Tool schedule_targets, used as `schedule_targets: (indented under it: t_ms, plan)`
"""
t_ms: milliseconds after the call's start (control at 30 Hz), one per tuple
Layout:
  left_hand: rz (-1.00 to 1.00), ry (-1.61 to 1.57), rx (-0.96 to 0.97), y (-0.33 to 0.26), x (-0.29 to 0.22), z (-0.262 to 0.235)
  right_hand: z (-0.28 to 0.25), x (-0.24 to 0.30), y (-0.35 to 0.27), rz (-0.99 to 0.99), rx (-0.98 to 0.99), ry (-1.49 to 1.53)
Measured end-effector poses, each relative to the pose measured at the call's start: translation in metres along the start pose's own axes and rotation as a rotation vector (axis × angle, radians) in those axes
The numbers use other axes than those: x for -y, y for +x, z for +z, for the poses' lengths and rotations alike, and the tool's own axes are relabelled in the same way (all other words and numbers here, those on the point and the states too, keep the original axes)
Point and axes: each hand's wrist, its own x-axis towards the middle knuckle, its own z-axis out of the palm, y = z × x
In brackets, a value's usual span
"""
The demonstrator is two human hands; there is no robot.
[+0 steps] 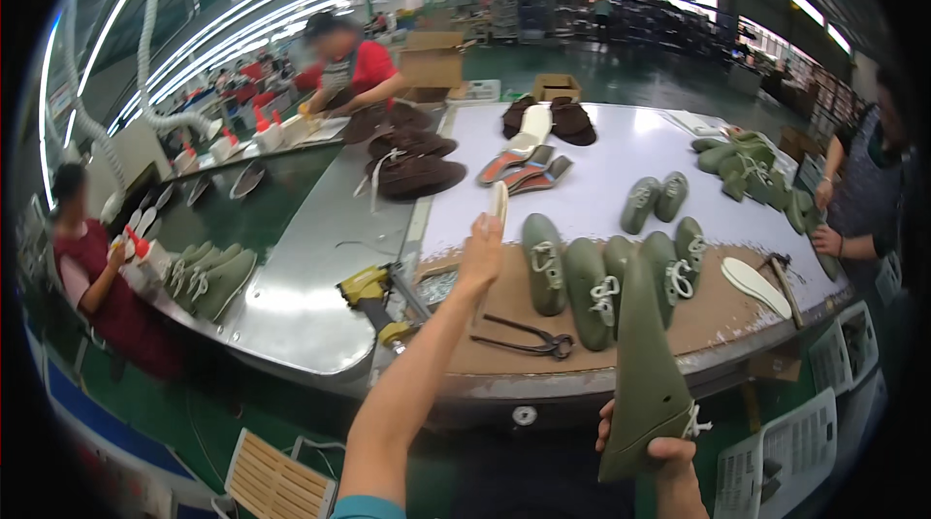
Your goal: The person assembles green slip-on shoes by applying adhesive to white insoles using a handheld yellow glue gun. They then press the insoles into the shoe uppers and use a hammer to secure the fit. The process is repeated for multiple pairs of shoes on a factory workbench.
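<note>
My left hand (481, 255) reaches out over the table, its fingers closed on a cream insole (499, 201) seen nearly edge-on. Close to my body, my right hand (669, 461) grips a green shoe (645, 373) tilted toe up, with a white lace hanging at its side. Between the two hands stand several green laced shoes (587, 288) on a brown board (504, 356). Metal pincers (529, 337) lie on that board below my left hand. Left of my forearm rests a yellow and black nail gun (373, 298).
Brown shoes (417, 175) and insoles with orange patches (529, 170) lie farther back. Cream insoles (756, 286) and a hammer (786, 291) sit at right, near green shoes (747, 165). White crates (776, 456) stand below. Co-workers are at left (107, 276), back (354, 68) and right (868, 170).
</note>
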Motion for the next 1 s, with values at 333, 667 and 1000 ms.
schedule_targets:
  t_ms: [333,667,1000]
  plan:
    - [0.026,-0.455,0.079,-0.077,-0.118,-0.025,-0.04,-0.022,-0.06,-0.1,-0.261,-0.054]
    - [-0.653,-1.273,-0.089,-0.368,-0.081,-0.06,0.045,-0.056,-0.057,-0.145,0.354,-1.063]
    - [-0.415,-1.215,-0.021,-0.431,-0.023,-0.112,0.018,-0.123,-0.072,0.556,0.458,-0.236]
